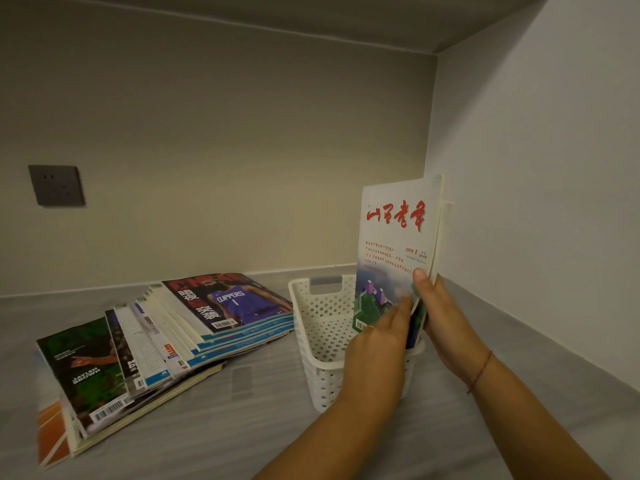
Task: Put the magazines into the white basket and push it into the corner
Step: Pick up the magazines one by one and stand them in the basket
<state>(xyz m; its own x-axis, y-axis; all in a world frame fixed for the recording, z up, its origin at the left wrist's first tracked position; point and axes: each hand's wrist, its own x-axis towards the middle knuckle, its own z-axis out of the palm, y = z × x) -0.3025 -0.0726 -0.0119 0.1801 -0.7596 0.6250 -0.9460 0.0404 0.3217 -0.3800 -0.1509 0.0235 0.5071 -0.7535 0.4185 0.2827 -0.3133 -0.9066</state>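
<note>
A white perforated basket [320, 327] stands on the grey surface, right of centre. A white magazine with red lettering [396, 237] stands upright in the basket's right side, with at least one more magazine behind it. My right hand [441, 323] grips the magazine's right edge, thumb on the cover. My left hand [379, 351] presses flat against the lower part of the cover, over the basket's near rim. A slumped pile of several magazines [166, 337] lies to the left of the basket, a basketball cover on top.
The back wall and the right wall [536, 202] meet in a corner just behind the basket. A dark wall socket [57, 185] sits on the back wall at left. The grey surface [242, 427] stretches in front of the pile and basket.
</note>
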